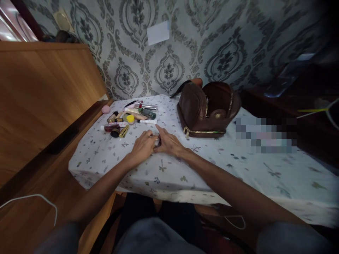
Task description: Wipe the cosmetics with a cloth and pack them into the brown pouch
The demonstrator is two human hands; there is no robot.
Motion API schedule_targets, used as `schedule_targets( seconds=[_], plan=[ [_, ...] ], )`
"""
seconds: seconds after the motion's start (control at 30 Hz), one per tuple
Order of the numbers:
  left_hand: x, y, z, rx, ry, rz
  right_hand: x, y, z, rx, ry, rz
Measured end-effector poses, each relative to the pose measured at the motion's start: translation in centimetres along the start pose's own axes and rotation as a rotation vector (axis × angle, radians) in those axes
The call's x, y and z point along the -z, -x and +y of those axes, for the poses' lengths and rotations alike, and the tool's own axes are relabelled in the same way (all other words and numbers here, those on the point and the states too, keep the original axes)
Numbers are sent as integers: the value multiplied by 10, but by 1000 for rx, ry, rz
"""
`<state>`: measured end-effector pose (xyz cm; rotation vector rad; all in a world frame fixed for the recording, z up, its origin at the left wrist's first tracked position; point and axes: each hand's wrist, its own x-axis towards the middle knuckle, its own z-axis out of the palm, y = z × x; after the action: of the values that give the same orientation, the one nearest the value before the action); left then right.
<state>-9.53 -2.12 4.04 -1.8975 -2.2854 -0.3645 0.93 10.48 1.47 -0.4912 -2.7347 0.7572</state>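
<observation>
Above leaf-print tablecloth (pixel 161 165), I see left hand (pixel 143 145) and right hand (pixel 171 143) gripping a small pale item (pixel 157 140) between their fingers

The scene is viewed from the person's head, with the camera faced forward and tipped steeply down. The person's own shirt (pixel 156 236) is caught close below the lens, and the left hand (pixel 144 145) and right hand (pixel 170 144) are framed near the centre, within arm's reach. The covered tabletop (pixel 212 162) is seen obliquely from above, and the patterned wall (pixel 182 38) behind it is met nearly head-on.
</observation>
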Motion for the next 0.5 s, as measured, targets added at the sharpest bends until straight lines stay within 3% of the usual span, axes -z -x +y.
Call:
schedule_targets(
  seconds=[0.17, 0.37, 0.5],
  plan=[
    [-12, -19, -30, 133, 26, 64, -1, 1, 1, 9, -10, 3],
    [-25, 6, -65, 196, 302, 161, -3, 0, 0, 4, 25, -1],
    [-25, 14, -74, 247, 463, 132, -4, 0, -1, 16, 42, 6]
  ],
)
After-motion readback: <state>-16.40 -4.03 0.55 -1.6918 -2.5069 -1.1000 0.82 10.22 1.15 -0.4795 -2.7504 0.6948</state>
